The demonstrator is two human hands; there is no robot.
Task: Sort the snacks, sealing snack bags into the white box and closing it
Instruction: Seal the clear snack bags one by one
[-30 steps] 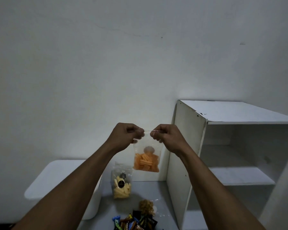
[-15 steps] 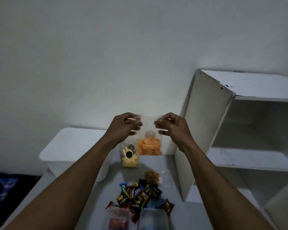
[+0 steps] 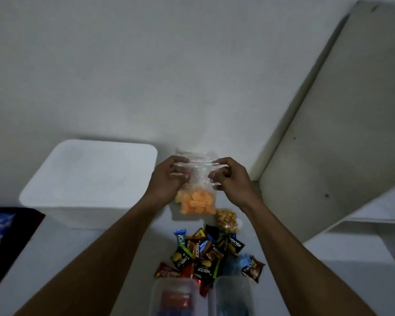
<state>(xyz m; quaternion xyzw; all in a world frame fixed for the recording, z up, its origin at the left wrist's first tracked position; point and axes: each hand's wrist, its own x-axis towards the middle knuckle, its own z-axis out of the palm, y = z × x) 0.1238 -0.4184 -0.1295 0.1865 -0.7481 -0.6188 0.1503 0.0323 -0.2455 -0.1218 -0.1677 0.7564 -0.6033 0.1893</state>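
Observation:
A clear zip bag of orange snacks [image 3: 197,202] hangs between my hands above the grey table. My left hand [image 3: 169,177] pinches its upper left edge and my right hand [image 3: 229,176] pinches its upper right edge. To the left stands the white box [image 3: 89,179] with its lid on. A second clear bag [image 3: 187,152] shows just behind the held one, mostly hidden. A small bag of pale round snacks [image 3: 227,220] lies below the right hand.
A heap of wrapped snack bars [image 3: 211,254] lies in the middle of the table. Two clear plastic containers [image 3: 176,297] [image 3: 232,297] stand at the near edge. A white shelf unit [image 3: 328,133] rises at the right. Dark cloth [image 3: 7,233] lies left of the table.
Both hands have come down toward the table with the orange snack bag, and my view has tilted down. The yellow snack bag is now mostly hidden behind the held bag.

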